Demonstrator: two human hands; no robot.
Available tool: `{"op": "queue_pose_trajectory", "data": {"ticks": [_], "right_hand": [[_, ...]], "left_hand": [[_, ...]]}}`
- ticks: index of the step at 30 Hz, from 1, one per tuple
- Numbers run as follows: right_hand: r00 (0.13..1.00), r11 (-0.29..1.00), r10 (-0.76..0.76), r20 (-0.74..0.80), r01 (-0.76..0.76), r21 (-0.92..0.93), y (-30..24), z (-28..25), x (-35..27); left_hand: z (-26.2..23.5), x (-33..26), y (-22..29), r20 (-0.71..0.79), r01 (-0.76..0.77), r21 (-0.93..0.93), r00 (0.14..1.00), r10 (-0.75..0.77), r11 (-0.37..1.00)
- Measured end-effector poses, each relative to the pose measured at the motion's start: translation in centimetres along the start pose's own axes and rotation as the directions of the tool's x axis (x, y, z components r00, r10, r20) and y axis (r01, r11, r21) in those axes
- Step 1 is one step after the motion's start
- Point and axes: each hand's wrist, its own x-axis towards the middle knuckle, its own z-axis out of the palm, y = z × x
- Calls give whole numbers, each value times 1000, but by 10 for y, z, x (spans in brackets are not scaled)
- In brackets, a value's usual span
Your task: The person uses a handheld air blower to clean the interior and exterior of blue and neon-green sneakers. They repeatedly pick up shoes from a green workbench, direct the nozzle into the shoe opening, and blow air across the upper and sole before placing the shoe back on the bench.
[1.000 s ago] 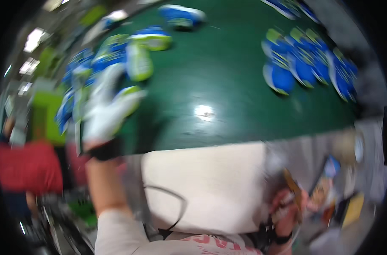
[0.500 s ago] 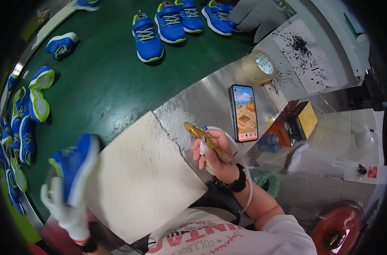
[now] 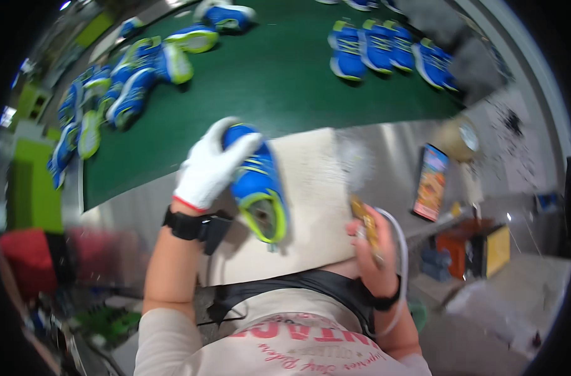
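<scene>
My left hand [image 3: 205, 164], in a white knit glove, grips a blue sneaker [image 3: 258, 180] with lime-green trim round its toe end. The shoe hangs over the cream-coloured board [image 3: 315, 200], its opening toward me and its laces facing up. Bare, my right hand [image 3: 380, 266] is closed round a brass-coloured air gun [image 3: 365, 225], whose nozzle points away from me past the board's right edge. A whitish hose [image 3: 402, 257] curves from the tool down beside my right forearm.
A green work surface [image 3: 279, 94] holds several blue sneakers [image 3: 135, 88] jumbled at left and a row of sneakers [image 3: 377, 50] at far right. On the metal ledge lie a phone [image 3: 431, 182] and a tape roll [image 3: 456, 139]. An orange-and-yellow box [image 3: 476, 250] stands at right.
My left hand has brought the blue sneaker from the far left to over the board. The view has turned leftward. My right hand keeps hold of the air gun.
</scene>
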Motion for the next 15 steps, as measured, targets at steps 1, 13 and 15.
{"op": "queue_pose_trajectory", "data": {"ticks": [1,13,15], "right_hand": [[991,991,-132,21,133,-30,1,-5,-5],[862,724,-440,251,176,667,-49,29,20],[835,750,-480,270,231,620,-52,19,32]], "left_hand": [[1,-4,4,11,-29,-183,999,32,983],[-7,-18,14,344,-347,-612,692,635,711],[-7,-10,24,393,-334,-606,664,637,722]]}}
